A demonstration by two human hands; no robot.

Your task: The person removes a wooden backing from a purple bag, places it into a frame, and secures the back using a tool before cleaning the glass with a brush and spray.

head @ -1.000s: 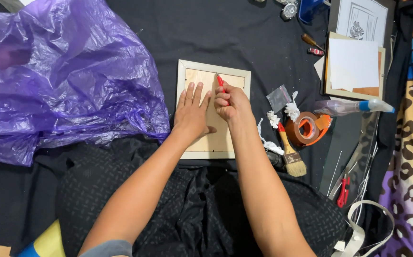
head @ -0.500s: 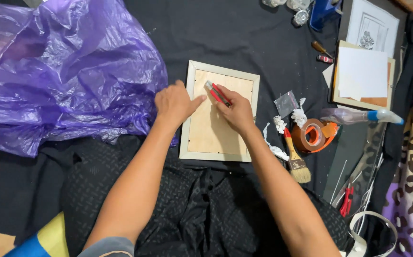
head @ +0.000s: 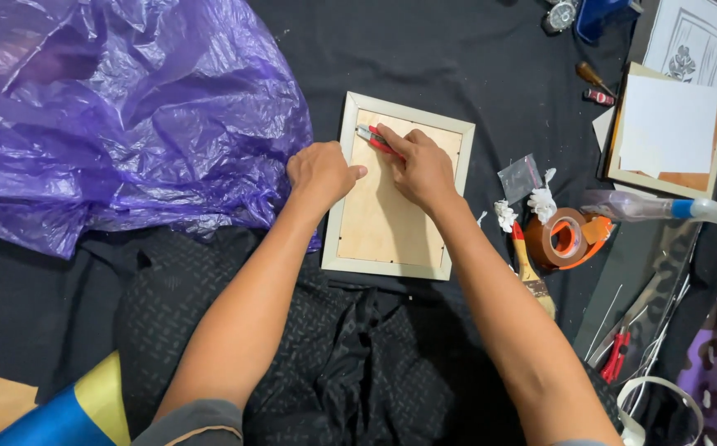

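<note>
A pale wooden picture frame (head: 391, 266) lies face down on black cloth, its plywood back showing. My right hand (head: 420, 169) rests on the back panel and grips a small red utility knife (head: 375, 139), whose tip sits near the frame's upper left inner corner. My left hand (head: 319, 173) is curled at the frame's left edge, thumb touching the rail.
A large crumpled purple plastic bag (head: 119, 116) fills the left. To the right lie a brown tape roll (head: 565, 238), a paintbrush (head: 532, 277), a glue tube (head: 664, 206), a second frame with white paper (head: 668, 128), red pliers (head: 614, 355) and a small clear bag (head: 520, 177).
My left hand has slid off the back panel to the frame's left edge and curled. My right hand has moved the knife leftward to the upper left corner.
</note>
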